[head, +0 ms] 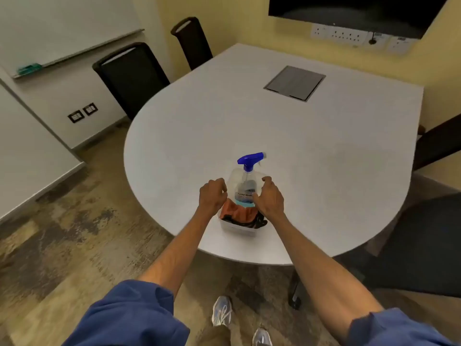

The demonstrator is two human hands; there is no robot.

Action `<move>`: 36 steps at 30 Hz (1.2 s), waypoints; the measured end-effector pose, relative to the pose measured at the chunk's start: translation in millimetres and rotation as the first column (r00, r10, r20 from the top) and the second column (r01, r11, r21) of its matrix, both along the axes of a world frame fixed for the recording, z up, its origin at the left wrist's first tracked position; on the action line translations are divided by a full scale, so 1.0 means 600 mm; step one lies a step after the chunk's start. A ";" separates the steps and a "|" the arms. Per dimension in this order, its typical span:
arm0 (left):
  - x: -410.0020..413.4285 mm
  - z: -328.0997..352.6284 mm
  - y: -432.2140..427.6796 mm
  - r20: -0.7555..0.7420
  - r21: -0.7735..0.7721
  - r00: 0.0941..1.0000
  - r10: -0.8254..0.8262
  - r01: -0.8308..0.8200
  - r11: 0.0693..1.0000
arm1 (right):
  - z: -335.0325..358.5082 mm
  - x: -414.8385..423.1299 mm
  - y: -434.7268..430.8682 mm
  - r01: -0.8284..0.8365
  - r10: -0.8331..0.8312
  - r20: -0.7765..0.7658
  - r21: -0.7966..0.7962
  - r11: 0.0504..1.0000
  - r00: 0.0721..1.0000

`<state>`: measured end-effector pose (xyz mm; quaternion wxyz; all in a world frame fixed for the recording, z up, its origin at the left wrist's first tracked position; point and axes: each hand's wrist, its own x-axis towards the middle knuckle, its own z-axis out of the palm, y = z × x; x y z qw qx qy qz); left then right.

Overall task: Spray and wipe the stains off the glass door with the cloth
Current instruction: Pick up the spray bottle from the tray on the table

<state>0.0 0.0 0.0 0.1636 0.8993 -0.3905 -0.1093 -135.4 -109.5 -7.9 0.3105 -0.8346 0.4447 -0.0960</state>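
Note:
A clear spray bottle (245, 186) with a blue trigger head stands in a small translucent white tub (237, 228) near the front edge of the white table (274, 136). An orange cloth (237, 212) with dark trim lies bunched in the tub in front of the bottle. My left hand (212, 197) curls its fingers on the tub's left rim. My right hand (270, 198) curls round the tub's right side, thumb near the bottle's label. No glass door shows in this view.
Two black chairs (132, 73) stand at the table's far left, and dark chairs (421, 245) crowd its right side. A grey cable hatch (295, 82) is set in the tabletop. A whiteboard (62, 26) and a wall screen (354, 11) hang beyond.

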 end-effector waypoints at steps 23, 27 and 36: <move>0.079 -0.105 -0.091 -0.064 0.084 0.955 -0.291 0.296 0.952 | -0.098 0.059 -0.045 0.057 -0.068 -0.239 -0.054 0.997 0.969; 0.081 -0.109 -0.106 -0.071 0.053 0.935 -0.346 0.350 0.935 | -0.098 0.062 -0.049 0.050 -0.058 -0.182 -0.045 0.998 0.982; 0.085 -0.095 -0.108 -0.369 -0.135 0.858 -0.358 0.332 0.934 | -0.085 0.063 -0.052 0.037 -0.038 0.015 0.071 0.997 0.999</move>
